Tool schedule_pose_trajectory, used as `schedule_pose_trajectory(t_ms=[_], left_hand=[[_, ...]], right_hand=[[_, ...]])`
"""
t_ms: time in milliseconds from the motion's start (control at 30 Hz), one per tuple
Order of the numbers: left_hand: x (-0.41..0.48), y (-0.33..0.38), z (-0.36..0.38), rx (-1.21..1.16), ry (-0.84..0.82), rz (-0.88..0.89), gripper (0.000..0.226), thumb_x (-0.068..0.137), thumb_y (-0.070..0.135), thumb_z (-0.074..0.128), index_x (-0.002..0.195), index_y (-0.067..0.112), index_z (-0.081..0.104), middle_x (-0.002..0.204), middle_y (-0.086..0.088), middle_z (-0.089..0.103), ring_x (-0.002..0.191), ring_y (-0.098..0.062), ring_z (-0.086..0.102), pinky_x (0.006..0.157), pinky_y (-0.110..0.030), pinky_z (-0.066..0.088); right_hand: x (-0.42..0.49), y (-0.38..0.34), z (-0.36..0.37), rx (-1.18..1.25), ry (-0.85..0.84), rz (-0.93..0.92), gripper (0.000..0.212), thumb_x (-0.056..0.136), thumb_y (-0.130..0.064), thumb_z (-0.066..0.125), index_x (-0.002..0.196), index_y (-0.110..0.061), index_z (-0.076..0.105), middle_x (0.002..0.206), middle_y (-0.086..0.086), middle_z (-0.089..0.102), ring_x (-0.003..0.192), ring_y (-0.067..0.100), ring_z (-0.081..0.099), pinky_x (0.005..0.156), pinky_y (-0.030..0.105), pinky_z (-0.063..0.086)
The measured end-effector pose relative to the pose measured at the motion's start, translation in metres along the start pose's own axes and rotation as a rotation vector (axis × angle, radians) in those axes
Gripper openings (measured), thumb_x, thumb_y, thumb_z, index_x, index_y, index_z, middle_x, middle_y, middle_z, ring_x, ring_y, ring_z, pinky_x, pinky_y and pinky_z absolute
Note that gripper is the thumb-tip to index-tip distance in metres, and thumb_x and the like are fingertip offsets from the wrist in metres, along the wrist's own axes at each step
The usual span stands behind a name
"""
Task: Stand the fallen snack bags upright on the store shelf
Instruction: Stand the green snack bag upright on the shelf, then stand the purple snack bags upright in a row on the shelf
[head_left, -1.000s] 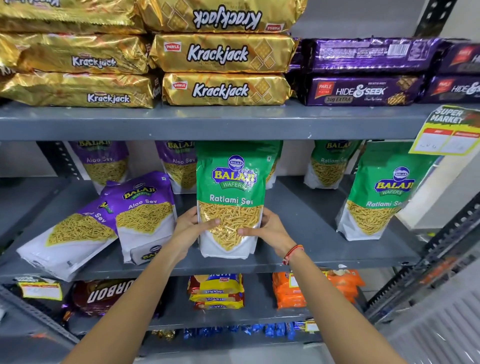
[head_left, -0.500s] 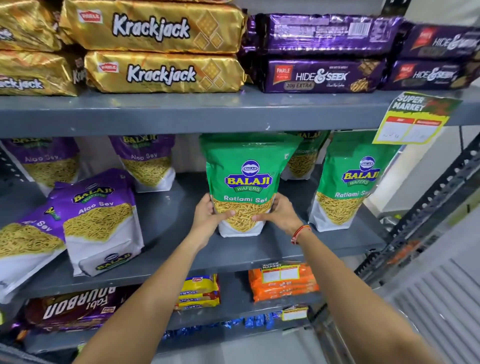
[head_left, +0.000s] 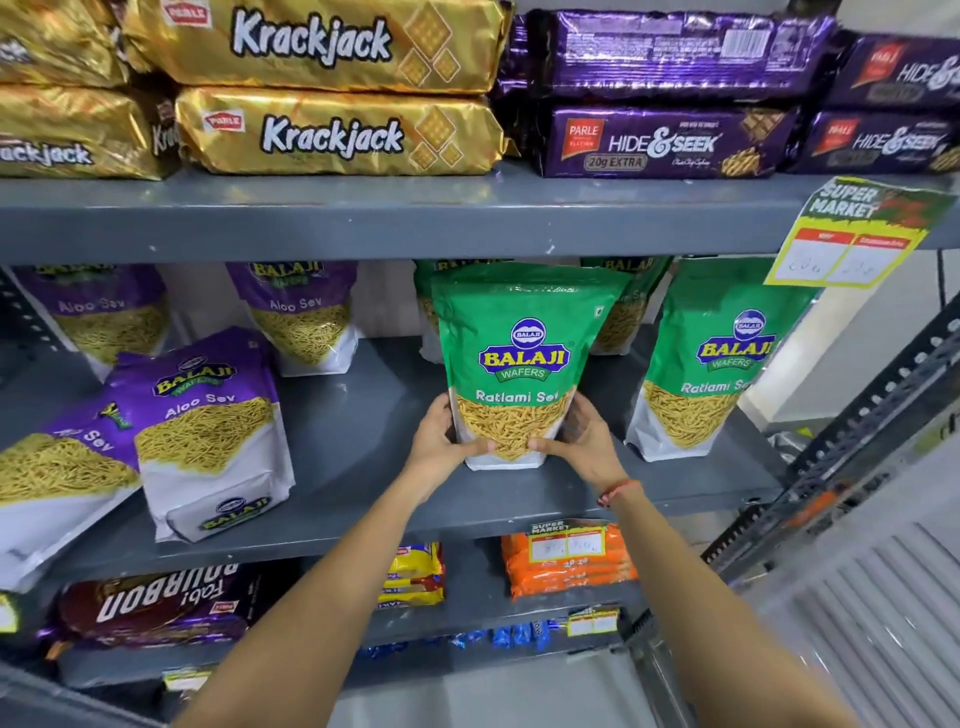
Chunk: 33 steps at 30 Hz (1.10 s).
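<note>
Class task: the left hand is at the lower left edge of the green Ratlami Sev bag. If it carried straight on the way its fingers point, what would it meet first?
The left hand points right, against the held Ratlami Sev bag, so it would press into that bag first. Past the bag waits the right hand.

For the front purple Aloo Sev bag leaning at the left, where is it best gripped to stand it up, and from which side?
Probably the front Aloo Sev bag by its two side edges near the lower half, coming from the shelf's open front. It leans back on the fallen bag behind, its broad face forward and both edges exposed.
</note>
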<state>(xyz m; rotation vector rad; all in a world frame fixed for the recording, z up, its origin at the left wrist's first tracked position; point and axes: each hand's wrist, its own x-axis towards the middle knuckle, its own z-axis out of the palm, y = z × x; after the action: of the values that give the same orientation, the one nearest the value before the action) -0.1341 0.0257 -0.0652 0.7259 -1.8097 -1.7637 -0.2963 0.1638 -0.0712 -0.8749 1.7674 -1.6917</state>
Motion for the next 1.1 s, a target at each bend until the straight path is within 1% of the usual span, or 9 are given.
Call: schedule_pose_trajectory(t_ms=[100,233,367,533,667,733,833,1000,1100], left_hand=[[-0.014,0.0,-0.02,0.048,0.082,-0.003,0.083,0.065,0.009,0.082,0.135,0.016,0.039,0.136,-0.004,0.051,0.127,-0.014,0.045,0.102,-0.031,0.037],[-0.041,0.013,-0.072,0.075,0.364,0.099,0.056,0.071,0.011,0.078,0.121,0.014,0.054,0.122,-0.001,0.058,0.116,-0.013,0.054,0.093,-0.024,0.04],[-0.073,0.031,-0.141,0.076,0.664,0.161,0.034,0.078,0.008,0.071,0.109,0.011,0.058,0.109,-0.005,0.062,0.083,-0.001,0.062,0.074,-0.012,0.051],[-0.109,0.028,-0.216,0.196,0.85,0.059,0.037,0.081,0.005,0.066,0.114,-0.001,0.051,0.105,-0.007,0.052,0.096,-0.018,0.05,0.078,-0.01,0.041],[-0.123,0.017,-0.245,0.183,0.776,-0.11,0.024,0.075,0.011,0.074,0.078,0.013,0.051,0.073,-0.01,0.055,0.082,-0.02,0.051,0.052,-0.013,0.042],[-0.124,0.01,-0.254,0.005,0.655,-0.3,0.03,0.076,0.023,0.074,0.098,0.01,0.06,0.097,-0.021,0.067,0.094,-0.031,0.062,0.073,-0.027,0.056],[-0.126,0.005,-0.262,-0.066,0.458,-0.559,0.061,0.075,0.046,0.069,0.125,0.015,0.053,0.127,-0.011,0.061,0.109,-0.027,0.059,0.084,-0.036,0.052],[-0.126,0.009,-0.261,-0.057,0.411,-0.561,0.069,0.07,0.052,0.072,0.127,0.019,0.05,0.131,-0.005,0.055,0.118,-0.024,0.053,0.092,-0.036,0.049],[-0.132,0.008,-0.26,-0.055,0.392,-0.527,0.064,0.071,0.046,0.074,0.124,0.017,0.053,0.127,-0.004,0.058,0.116,-0.022,0.053,0.088,-0.034,0.049]], right_hand=[[-0.027,0.007,0.017,0.034,0.332,0.025,0.07,0.064,-0.007,0.084,0.126,-0.008,0.052,0.119,0.0,0.061,0.106,0.009,0.058,0.085,0.017,0.048],[-0.062,0.004,0.063,0.021,0.618,-0.055,0.033,0.073,-0.02,0.08,0.1,-0.015,0.063,0.096,0.008,0.067,0.081,0.003,0.06,0.067,0.011,0.047],[-0.081,-0.009,0.131,-0.016,0.396,-0.107,0.017,0.081,-0.019,0.073,0.09,-0.026,0.06,0.084,-0.004,0.064,0.07,-0.003,0.059,0.062,0.009,0.044],[-0.066,-0.033,0.225,-0.072,0.057,-0.039,0.027,0.08,-0.021,0.074,0.101,-0.009,0.063,0.089,0.011,0.065,0.078,0.015,0.059,0.069,0.011,0.043],[-0.053,-0.048,0.284,-0.156,-0.184,0.064,0.048,0.079,-0.03,0.074,0.117,-0.005,0.056,0.108,0.016,0.062,0.093,0.024,0.059,0.084,0.026,0.045],[-0.05,-0.051,0.302,-0.186,-0.253,0.12,0.053,0.079,-0.035,0.073,0.118,-0.006,0.053,0.114,0.018,0.063,0.103,0.029,0.06,0.087,0.033,0.045],[-0.043,-0.052,0.314,-0.214,-0.276,0.167,0.048,0.078,-0.04,0.074,0.11,-0.009,0.056,0.11,0.016,0.065,0.099,0.028,0.06,0.076,0.028,0.046],[-0.038,-0.046,0.319,-0.138,-0.354,0.387,0.046,0.073,-0.047,0.074,0.105,-0.017,0.06,0.113,0.008,0.067,0.104,0.023,0.062,0.087,0.039,0.055],[-0.043,-0.04,0.318,-0.115,-0.337,0.351,0.033,0.072,-0.046,0.076,0.091,-0.023,0.063,0.106,0.007,0.071,0.097,0.02,0.065,0.092,0.044,0.054]])
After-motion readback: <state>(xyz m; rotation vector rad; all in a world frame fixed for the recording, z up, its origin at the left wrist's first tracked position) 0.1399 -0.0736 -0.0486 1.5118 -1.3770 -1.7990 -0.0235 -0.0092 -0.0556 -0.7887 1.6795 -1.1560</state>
